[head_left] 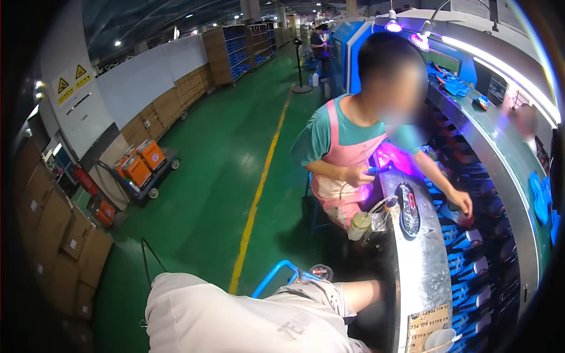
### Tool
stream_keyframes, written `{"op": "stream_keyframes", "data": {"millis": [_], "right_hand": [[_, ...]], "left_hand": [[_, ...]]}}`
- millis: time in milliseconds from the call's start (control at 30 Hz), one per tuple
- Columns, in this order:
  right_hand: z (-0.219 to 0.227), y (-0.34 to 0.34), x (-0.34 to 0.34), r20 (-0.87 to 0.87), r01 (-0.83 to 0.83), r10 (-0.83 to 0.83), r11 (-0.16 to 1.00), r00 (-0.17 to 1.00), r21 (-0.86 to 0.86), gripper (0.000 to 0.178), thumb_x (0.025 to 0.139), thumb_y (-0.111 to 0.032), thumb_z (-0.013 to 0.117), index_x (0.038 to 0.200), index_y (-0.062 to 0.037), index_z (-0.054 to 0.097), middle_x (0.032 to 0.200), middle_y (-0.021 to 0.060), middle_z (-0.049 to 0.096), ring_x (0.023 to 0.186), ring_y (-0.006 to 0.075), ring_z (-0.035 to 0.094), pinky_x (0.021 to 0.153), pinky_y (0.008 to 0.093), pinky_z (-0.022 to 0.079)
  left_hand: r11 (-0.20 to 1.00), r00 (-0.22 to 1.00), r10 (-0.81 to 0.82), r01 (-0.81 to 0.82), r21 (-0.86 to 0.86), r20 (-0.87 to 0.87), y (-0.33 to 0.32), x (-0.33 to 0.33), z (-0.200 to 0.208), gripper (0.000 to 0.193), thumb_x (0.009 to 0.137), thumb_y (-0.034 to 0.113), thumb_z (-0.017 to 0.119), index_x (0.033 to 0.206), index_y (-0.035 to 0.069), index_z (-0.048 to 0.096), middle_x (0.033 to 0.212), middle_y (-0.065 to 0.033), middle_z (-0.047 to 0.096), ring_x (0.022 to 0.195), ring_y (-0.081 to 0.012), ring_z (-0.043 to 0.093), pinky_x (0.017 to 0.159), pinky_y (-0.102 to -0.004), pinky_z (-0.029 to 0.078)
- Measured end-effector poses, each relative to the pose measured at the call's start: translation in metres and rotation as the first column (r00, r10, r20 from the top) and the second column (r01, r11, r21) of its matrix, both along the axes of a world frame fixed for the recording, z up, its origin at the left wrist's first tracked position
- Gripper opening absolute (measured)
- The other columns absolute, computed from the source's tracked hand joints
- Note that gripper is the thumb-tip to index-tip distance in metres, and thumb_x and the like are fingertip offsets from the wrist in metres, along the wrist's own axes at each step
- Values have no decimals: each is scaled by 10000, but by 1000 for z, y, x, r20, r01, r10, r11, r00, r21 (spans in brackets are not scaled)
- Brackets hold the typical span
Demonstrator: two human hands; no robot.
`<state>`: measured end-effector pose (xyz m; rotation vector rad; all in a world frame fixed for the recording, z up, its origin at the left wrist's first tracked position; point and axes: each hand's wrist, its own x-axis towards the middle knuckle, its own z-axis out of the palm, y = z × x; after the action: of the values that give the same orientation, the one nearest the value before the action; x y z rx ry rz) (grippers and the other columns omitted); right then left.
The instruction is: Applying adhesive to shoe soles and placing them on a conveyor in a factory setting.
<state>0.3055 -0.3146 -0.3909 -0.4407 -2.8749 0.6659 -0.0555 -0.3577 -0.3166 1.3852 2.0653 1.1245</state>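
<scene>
Neither of my hands shows in this view; only my pale shirt [229, 317] and a bare limb beside the bench come in at the bottom. On the metal bench [426, 265] lies a dark shoe sole [408, 210] with a red middle. Close to the lower edge, a white bowl [440, 339] with a thin stick across it rests by a piece of printed cardboard [425, 322]. A co-worker in a pink apron holds a blue-handled tool [376, 170] in one hand. The co-worker's other hand [460, 202] reaches to a shoe on the rack.
Rows of shoes on blue holders [468, 270] run along the bench's right side, below a green conveyor [500, 135] carrying blue pieces. A yellow-green container [359, 225] with tubes hangs at the bench edge. Left are a cart [141, 182] with orange boxes and stacked cartons [65, 235].
</scene>
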Motion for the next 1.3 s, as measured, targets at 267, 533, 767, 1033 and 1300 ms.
{"op": "stream_keyframes", "data": {"millis": [267,533,767,1033,1300], "right_hand": [[-19,9,7,-10,-2,2,1000,1000,-28,350,932,-160,540,1221,13,636,1210,239,646,1153,424,583,1023,491,443],[-65,7,18,33,188,-187,982,982,-29,383,870,-149,653,1248,-82,657,1280,198,622,1270,333,534,1108,461,379],[-54,-3,12,-119,330,-343,937,932,-118,300,804,-79,575,1086,-60,674,1131,155,634,1119,374,560,1060,519,375],[-43,-10,9,-132,388,-411,906,902,-172,288,821,-87,581,1093,-50,665,1148,150,622,1156,360,542,1020,480,402],[-75,-87,59,-76,860,-882,471,466,-197,413,916,-110,531,1318,-16,504,1277,242,543,1199,415,519,1007,471,426]], "left_hand": [[998,998,59,-58,17,-24,34,5,-6,205,877,187,629,939,4,701,826,-211,700,738,-351,691,664,-431,535],[997,994,71,-72,-16,-86,70,-1,-11,201,878,181,629,936,2,699,826,-212,699,739,-349,690,666,-429,534],[992,990,66,-78,-96,-124,97,-18,-18,196,879,176,628,933,1,698,826,-212,697,741,-346,689,667,-427,533],[990,990,61,-75,-116,-124,117,-15,-24,192,880,170,628,929,-1,697,825,-213,696,743,-344,689,669,-425,532],[991,992,57,-69,-111,-112,123,-3,-36,187,881,165,627,926,-3,695,825,-213,694,745,-342,688,671,-422,531]]}}
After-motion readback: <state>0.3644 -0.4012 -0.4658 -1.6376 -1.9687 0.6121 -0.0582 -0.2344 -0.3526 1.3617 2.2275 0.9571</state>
